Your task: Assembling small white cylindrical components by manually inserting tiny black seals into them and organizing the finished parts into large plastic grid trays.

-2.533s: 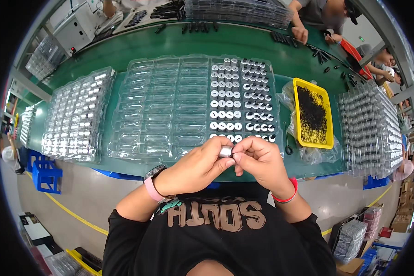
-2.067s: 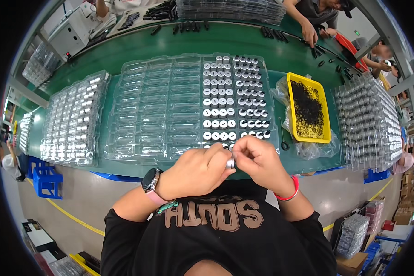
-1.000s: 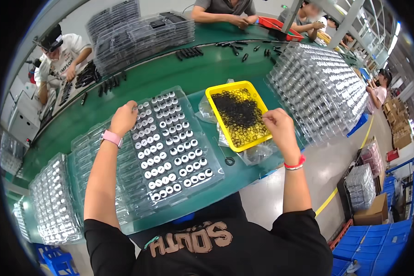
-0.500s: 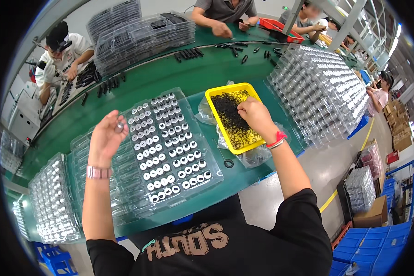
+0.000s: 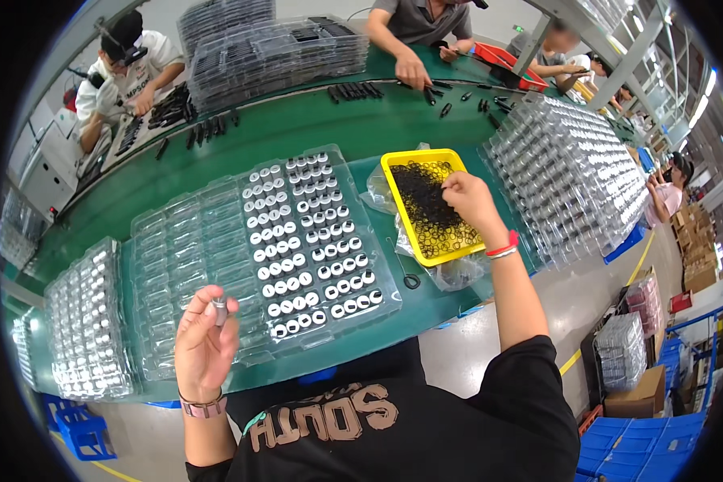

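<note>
Left hand (image 5: 205, 341) raised over the clear tray (image 5: 297, 249), fingers pinched on a small metal cylinder (image 5: 220, 310); right hand (image 5: 467, 201) in the yellow tray (image 5: 394, 165) of black rings (image 5: 426, 205), fingers curled, grip unclear; green desk (image 5: 217, 153)

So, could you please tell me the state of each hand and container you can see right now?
Left hand: raised, holding a small metal cylinder.
Right hand: fingers down in the black rings.
Yellow tray: heaped with black rings.
Clear blister tray: right part filled, left pockets empty.

Brown cardboard box (image 5: 637, 395) on floor, lower right, by blue crates (image 5: 618, 450).
</note>
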A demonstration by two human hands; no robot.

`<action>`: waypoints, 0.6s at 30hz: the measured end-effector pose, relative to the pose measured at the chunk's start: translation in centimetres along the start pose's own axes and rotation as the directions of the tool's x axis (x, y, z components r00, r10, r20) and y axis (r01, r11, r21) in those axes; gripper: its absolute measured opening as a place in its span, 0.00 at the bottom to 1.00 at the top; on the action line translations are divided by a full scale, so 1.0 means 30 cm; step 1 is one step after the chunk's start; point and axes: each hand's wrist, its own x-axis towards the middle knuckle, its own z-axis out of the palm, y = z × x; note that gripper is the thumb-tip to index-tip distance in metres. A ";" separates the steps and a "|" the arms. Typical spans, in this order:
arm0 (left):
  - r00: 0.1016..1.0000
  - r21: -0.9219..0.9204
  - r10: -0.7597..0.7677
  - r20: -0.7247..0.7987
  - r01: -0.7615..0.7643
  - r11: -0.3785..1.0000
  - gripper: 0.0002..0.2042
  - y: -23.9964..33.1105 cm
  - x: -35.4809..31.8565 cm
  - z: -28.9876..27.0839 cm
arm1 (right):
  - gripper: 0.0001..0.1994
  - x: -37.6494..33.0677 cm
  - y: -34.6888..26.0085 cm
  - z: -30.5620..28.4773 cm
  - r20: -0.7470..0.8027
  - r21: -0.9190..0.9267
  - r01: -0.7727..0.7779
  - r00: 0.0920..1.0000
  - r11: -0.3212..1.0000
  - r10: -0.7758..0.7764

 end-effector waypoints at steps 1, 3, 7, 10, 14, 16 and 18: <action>0.997 -0.062 -0.013 0.081 0.018 0.998 0.14 -0.001 -0.012 -0.009 | 0.03 -0.009 0.015 -0.008 0.006 0.215 -0.081 0.997 0.973 0.081; 0.969 -0.178 -0.024 0.245 0.069 0.982 0.15 -0.006 -0.028 -0.024 | 0.03 -0.025 0.031 -0.014 0.067 0.599 -0.228 0.970 0.768 0.236; 0.992 0.035 0.046 0.116 -0.050 0.998 0.16 -0.045 -0.043 -0.038 | 0.03 -0.047 0.015 -0.012 0.110 0.700 -0.255 0.962 0.668 0.252; 0.994 0.147 0.074 0.084 -0.085 0.985 0.16 -0.067 -0.047 -0.037 | 0.03 -0.064 -0.004 -0.013 0.122 0.735 -0.267 0.956 0.624 0.266; 0.992 0.254 0.069 0.108 -0.095 0.963 0.16 -0.083 -0.052 -0.024 | 0.03 -0.083 -0.037 -0.011 0.116 0.747 -0.280 0.948 0.603 0.297; 0.991 0.257 0.062 0.120 -0.091 0.962 0.16 -0.089 -0.053 -0.013 | 0.03 -0.089 -0.044 -0.004 0.127 0.809 -0.255 0.956 0.530 0.266; 0.989 0.259 0.053 0.136 -0.087 0.962 0.16 -0.094 -0.051 -0.004 | 0.03 -0.098 -0.051 0.001 0.133 0.862 -0.230 0.963 0.451 0.235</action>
